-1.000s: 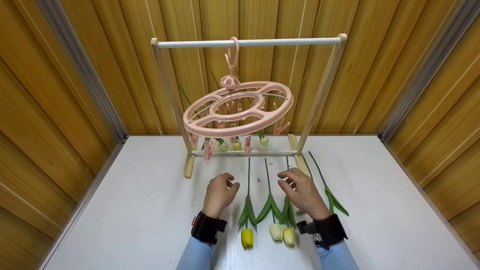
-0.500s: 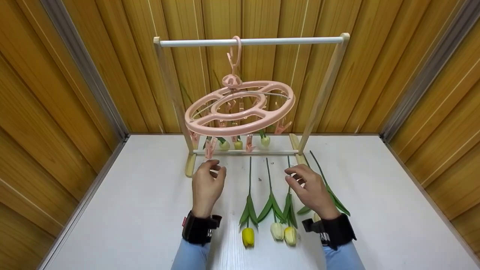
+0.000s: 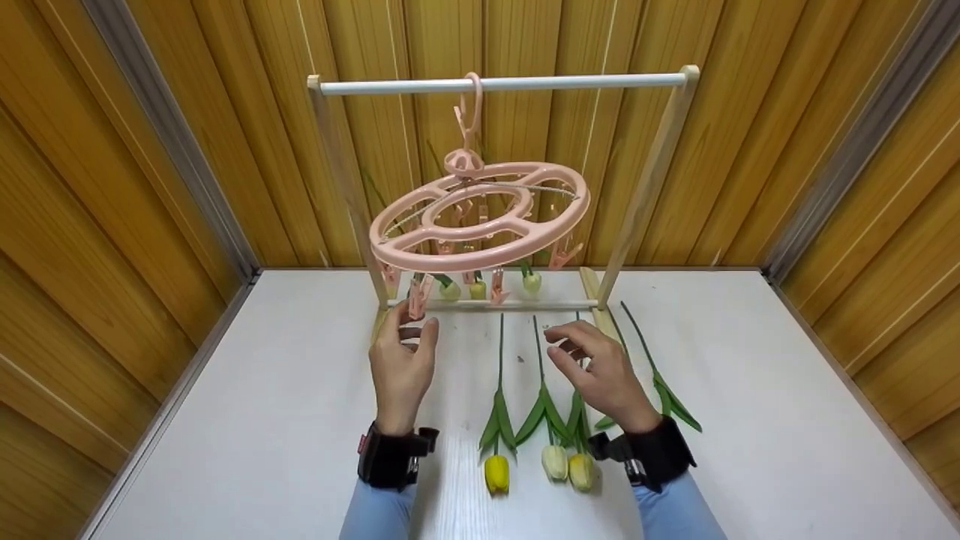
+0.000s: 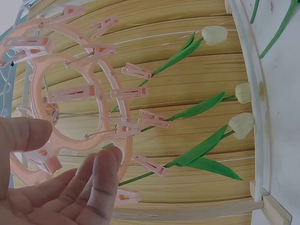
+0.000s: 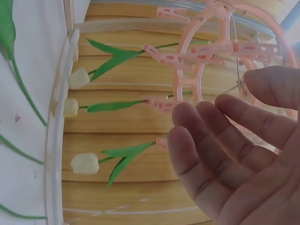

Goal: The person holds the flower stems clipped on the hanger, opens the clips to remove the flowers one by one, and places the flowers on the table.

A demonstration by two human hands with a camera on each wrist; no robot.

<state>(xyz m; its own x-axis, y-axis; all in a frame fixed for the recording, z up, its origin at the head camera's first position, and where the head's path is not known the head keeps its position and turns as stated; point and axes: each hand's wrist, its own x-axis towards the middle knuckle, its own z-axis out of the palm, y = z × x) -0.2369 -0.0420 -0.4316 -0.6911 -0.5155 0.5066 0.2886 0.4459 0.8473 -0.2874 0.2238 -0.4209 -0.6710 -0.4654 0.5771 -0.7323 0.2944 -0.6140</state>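
A pink round clip hanger (image 3: 465, 262) hangs by its hook from the rack's white bar (image 3: 577, 81). My left hand (image 3: 401, 367) is raised at a front-left clothespin (image 3: 420, 298), fingertips beside it; touching or apart, I cannot tell. In the left wrist view its thumb (image 4: 33, 133) and fingers stand apart with nothing between them. Over the tulip stems my right hand (image 3: 602, 371) hovers, fingers loosely bent and holding nothing. At the back, clothespins hold several pale tulips head down, among them a white one (image 4: 241, 125) and another (image 5: 85, 163).
On the white table (image 3: 285, 420) lie a yellow tulip (image 3: 496, 474), a cream one (image 3: 555, 463) and a pale yellow one (image 3: 580, 472), stems pointing away. More green stems and leaves (image 3: 675, 405) lie to the right. Wooden rack feet (image 3: 590, 281) stand behind; wood-look panels (image 3: 750, 150) enclose the table.
My left hand has moved left and forward, up to the front-left clothespin. My right hand shifted slightly right, then back left over the stems. The tulips have stayed put.
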